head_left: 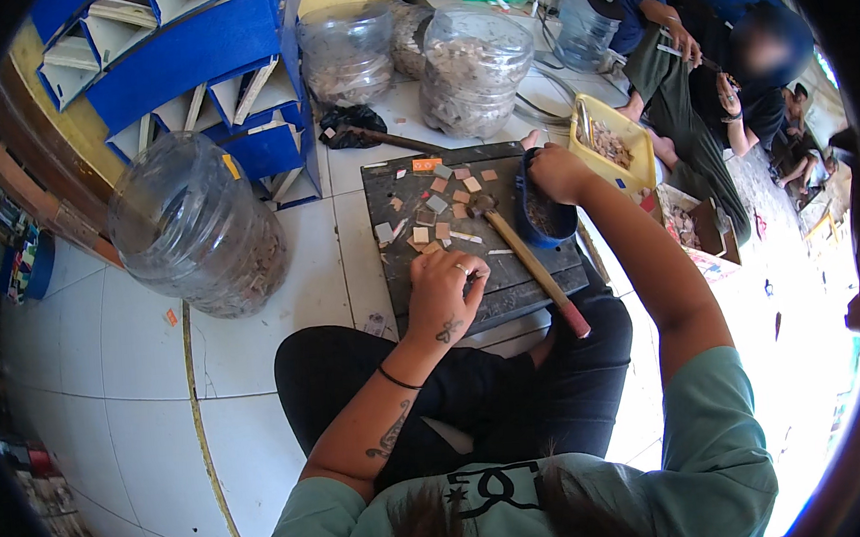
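Observation:
A dark board lies in front of my crossed legs, with several small flat tiles in tan, orange and grey scattered over it. My left hand rests at the board's near left side, close to the tiles, its fingers curled in; whatever they hold, if anything, is hidden. At the far right of the board, my right hand is at the top of a dark blue tub with small bits inside, its fingers mostly out of sight. Between the hands, a hammer with a wooden handle and red grip end lies across the board.
Large clear plastic containers of chips stand at left and behind. Blue shelving rises at the far left. A yellow tub and a cardboard box hold more pieces on the right, near other seated people.

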`<state>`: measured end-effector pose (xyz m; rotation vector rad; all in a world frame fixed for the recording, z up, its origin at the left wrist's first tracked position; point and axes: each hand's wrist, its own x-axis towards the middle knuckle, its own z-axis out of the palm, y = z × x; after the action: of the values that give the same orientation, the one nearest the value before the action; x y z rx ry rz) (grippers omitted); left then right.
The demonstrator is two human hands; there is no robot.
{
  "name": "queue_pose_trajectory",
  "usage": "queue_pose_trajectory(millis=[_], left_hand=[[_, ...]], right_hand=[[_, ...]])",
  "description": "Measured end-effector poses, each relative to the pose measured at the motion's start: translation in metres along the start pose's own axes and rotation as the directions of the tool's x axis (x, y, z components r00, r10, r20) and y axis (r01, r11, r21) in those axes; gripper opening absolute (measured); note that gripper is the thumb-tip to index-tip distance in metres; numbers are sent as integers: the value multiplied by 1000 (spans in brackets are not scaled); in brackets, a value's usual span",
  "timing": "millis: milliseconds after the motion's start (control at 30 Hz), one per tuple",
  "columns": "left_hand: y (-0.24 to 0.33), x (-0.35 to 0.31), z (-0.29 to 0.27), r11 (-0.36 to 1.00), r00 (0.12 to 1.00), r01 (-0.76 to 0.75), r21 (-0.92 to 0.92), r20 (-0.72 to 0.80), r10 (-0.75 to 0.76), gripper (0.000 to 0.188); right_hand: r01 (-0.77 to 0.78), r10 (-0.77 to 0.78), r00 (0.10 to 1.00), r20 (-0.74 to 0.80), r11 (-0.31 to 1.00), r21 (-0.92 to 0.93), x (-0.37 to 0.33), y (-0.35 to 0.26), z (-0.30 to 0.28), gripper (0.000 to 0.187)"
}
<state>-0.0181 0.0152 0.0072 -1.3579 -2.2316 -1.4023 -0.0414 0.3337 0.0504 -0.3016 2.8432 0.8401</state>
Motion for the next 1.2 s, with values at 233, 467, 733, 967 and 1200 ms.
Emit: queue_pose_trajectory(millis=[233,467,733,967,1200], left_hand=[[1,-1,0,1000,999,3,5,-47,-2,11],[-2,-2,1,1000,998,23,20,-59,-22,12],[-2,0,1,998,999,47,34,-10,-47,12],[-3,0,2,1000,999,24,8,-29,-23,14],[-4,-1,1,999,1000,17,27,-24,-16,15]], right_hand=[[-241,381,920,-88,730,640,-31,12,-36,8],[144,466,885,-17,-239,960,-73,-37,-55,17],[165,524,851,5,-276,947,-81,-143,-67,6],[92,609,781,-138,106,990,-83,-165,-78,7],[75,607,778,-164,170,983,-85,-164,-82,8]])
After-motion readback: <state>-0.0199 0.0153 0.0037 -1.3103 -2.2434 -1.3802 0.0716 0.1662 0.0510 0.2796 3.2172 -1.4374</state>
